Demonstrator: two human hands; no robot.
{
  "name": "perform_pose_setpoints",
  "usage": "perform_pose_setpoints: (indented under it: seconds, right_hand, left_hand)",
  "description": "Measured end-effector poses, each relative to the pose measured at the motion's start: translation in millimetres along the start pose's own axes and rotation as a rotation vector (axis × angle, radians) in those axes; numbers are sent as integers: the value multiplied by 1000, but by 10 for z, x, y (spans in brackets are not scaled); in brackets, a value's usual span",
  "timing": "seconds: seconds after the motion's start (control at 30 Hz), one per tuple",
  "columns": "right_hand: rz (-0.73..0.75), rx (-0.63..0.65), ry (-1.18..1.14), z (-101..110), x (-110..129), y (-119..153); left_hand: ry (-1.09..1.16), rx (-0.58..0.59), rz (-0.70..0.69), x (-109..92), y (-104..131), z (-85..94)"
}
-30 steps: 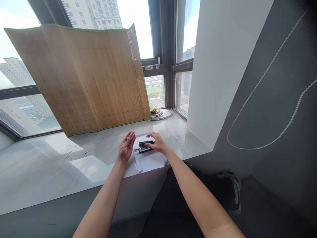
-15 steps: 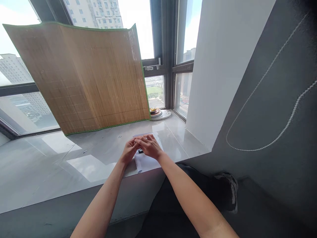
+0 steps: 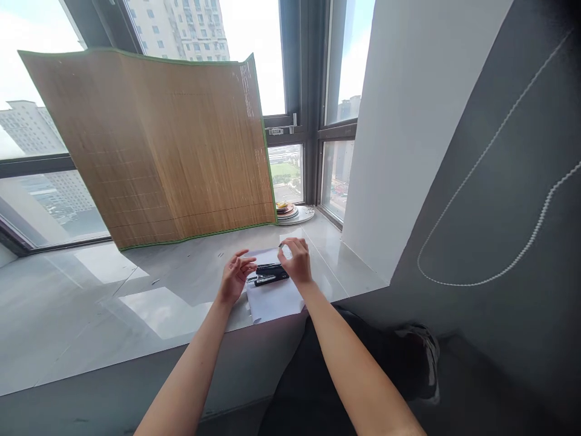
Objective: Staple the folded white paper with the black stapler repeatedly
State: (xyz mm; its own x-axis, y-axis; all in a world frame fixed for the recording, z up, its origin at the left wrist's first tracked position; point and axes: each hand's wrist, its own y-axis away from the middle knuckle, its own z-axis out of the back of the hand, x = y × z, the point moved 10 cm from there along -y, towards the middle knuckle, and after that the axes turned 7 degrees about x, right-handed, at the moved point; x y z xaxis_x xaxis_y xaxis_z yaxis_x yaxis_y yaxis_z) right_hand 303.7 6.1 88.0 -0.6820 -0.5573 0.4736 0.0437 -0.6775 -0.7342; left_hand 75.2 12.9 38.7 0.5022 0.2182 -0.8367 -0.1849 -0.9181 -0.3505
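Observation:
A black stapler [image 3: 271,274] with a silver metal part lies on white paper [image 3: 272,301] on the window sill. My left hand [image 3: 235,275] is at the stapler's left end, its fingers apart and curved, with nothing visible in them. Just above and right of the stapler, my right hand [image 3: 296,259] pinches a small, thin, dark piece [image 3: 281,245] between thumb and fingertips. That piece is too small to identify.
A brown bamboo mat [image 3: 172,151] with green edging leans against the window behind the sill [image 3: 104,321]. Stacked plates [image 3: 290,213] sit in the corner. A white wall [image 3: 399,121] rises at right, and a beaded cord [image 3: 476,283] hangs farther right.
My hands were together over the stapler and have moved apart. My right hand has gone right with the small piece, and the stapler has come into view. The view has shifted slightly.

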Motion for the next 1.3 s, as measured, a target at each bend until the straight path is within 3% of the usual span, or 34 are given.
perform_pose_setpoints:
  seconds: [0.07,0.13,0.2,0.3,0.4,0.5,0.57,0.63,0.73,0.8,0.93,1.07,1.2,1.3]
  right_hand:
    - [-325,81,123,17,-529,9]
    - [-560,249,232,-53,-936,100]
    - [-652,364,288,-134,-1145,165]
    - [-651,383,310,-236,-1237,132]
    - [-629,415,368,-375,-1289,36]
    - [-613,490,457,-530,-1382,-65]
    - [-610,535,490,-622,-1460,-129]
    - [-599,569,503,-698,-1527,-200]
    - [-580,598,497,-766,-1588,-292]
    - [-575,605,487,-770,-1594,-314]
    - [-559,531,487,-638,-1483,-252]
    - [-542,475,532,-488,-1311,-77]
    - [-540,471,544,-431,-1227,32]
    - [-521,488,525,-437,-1205,40]
  left_hand:
    - [64,-74,-59,-102,27,83]
    - [115,-100,-85,-150,48,113]
    - [110,-135,-100,-172,53,160]
    - [-33,-243,-122,-229,12,373]
    - [-452,-404,-82,-375,-69,791]
    - [-1199,-518,17,-573,-171,1171]
    - [-1574,-577,94,-603,-221,1358]
    - [-1788,-573,211,-511,-261,1486]
    - [-1909,-398,360,-253,-315,1509]
    - [-1938,-299,380,-153,-310,1445]
    - [-1973,-283,318,-196,-277,1336]
    - [-1901,-308,194,-320,-459,1284]
    - [-1807,-221,238,-229,-768,1314]
    - [-1779,-201,271,-142,-775,1325]
